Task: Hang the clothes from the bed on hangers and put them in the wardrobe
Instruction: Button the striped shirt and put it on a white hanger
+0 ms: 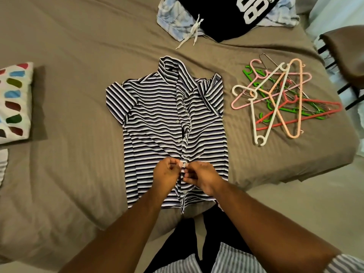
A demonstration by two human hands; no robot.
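A short-sleeved shirt with black, white and blue stripes (pixel 157 119) lies flat on the brown bed (pixel 69 95), collar pointing away from me. My left hand (pixel 167 175) and my right hand (pixel 201 178) meet at the button strip low on the shirt. Both pinch the fabric edges there, fingers curled. A heap of plastic and wire hangers (pixel 283 99) in pink, white, green, red and peach lies to the right of the shirt. A black garment with white numbers (pixel 226 14) lies over a pale blue garment (pixel 173 18) at the far side of the bed.
A white pillow with coloured spots (pixel 14 101) sits at the left edge of the bed. A dark chair (pixel 344 56) stands past the bed's right corner. The floor (pixel 295 203) shows at the lower right.
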